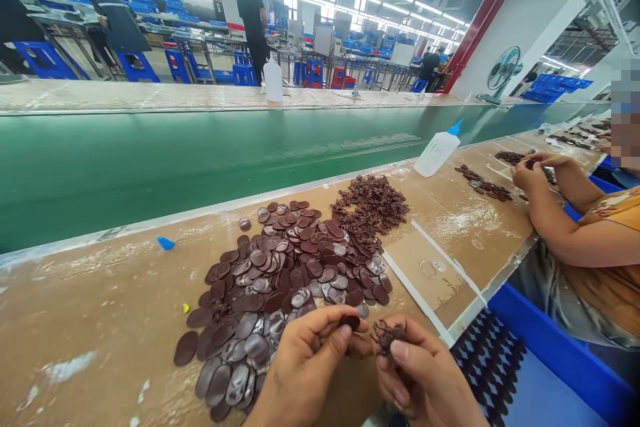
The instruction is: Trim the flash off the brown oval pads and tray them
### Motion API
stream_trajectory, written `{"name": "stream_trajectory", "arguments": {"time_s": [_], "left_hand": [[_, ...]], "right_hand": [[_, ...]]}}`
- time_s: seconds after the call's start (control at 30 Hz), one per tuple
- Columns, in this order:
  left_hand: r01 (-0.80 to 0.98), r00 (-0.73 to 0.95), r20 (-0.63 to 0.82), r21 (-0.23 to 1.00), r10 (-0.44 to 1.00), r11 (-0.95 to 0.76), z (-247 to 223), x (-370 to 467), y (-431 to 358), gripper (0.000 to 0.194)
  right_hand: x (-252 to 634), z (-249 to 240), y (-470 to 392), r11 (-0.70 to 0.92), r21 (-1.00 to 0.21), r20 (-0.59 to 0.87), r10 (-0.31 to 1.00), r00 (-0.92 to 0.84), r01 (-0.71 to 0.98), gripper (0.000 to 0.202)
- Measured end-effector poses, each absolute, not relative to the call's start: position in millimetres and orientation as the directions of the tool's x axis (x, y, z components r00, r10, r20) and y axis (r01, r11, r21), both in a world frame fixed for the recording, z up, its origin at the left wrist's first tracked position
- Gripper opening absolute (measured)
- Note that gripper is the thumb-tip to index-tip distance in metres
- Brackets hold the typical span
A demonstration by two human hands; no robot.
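Note:
Between its thumb and fingers, my left hand [313,357] pinches a dark brown oval disc [351,322]. My right hand [425,370], just beside it, grips a small brown piece with thin curled legs, like a toy spider [389,337]. The two pieces are close but apart. A wide heap of brown oval discs [280,280], some of them shiny, covers the table beyond and left of my hands. Behind that heap lies a tangled pile of small leggy brown pieces [370,207].
A blue bin [575,367] at the lower right holds rows of dark pieces [493,360]. A white squeeze bottle [437,153] with a blue tip stands near the green belt [150,167]. A blue cap [165,243] lies at left. At right, a co-worker's hands [537,170] hold a dark piece.

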State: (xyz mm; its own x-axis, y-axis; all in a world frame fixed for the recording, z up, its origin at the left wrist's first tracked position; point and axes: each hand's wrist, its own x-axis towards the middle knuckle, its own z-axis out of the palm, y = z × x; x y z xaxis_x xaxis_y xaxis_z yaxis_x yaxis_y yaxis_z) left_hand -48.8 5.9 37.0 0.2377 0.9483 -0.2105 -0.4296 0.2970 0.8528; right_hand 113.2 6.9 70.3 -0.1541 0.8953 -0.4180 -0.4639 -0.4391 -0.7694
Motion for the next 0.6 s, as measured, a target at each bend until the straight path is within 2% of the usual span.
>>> {"name": "stream_trajectory", "arguments": {"time_s": [0.17, 0.37, 0.47, 0.6], "left_hand": [[-0.559, 0.219, -0.313, 0.736, 0.924, 0.382, 38.6, -45.9, 6.8, 0.033], [-0.429, 0.093, -0.272, 0.857, 0.958, 0.285, 42.0, -46.3, 5.3, 0.036], [-0.458, 0.082, -0.322, 0.828, 0.943, 0.323, 43.4, -44.8, 5.3, 0.038], [-0.555, 0.159, -0.329, 0.750, 0.931, 0.359, 46.2, -42.3, 6.2, 0.033]], "right_hand": [[109.2, 66.8, 4.6, -0.386, -0.797, -0.371, 0.920, -0.130, -0.465, 0.033], [109.8, 69.0, 2.0, -0.382, -0.788, -0.376, 0.919, -0.113, -0.483, 0.033], [109.0, 70.5, 2.3, -0.388, -0.782, -0.386, 0.916, -0.109, -0.487, 0.034], [104.6, 68.8, 2.6, -0.381, -0.797, -0.376, 0.920, -0.110, -0.469, 0.034]]}}
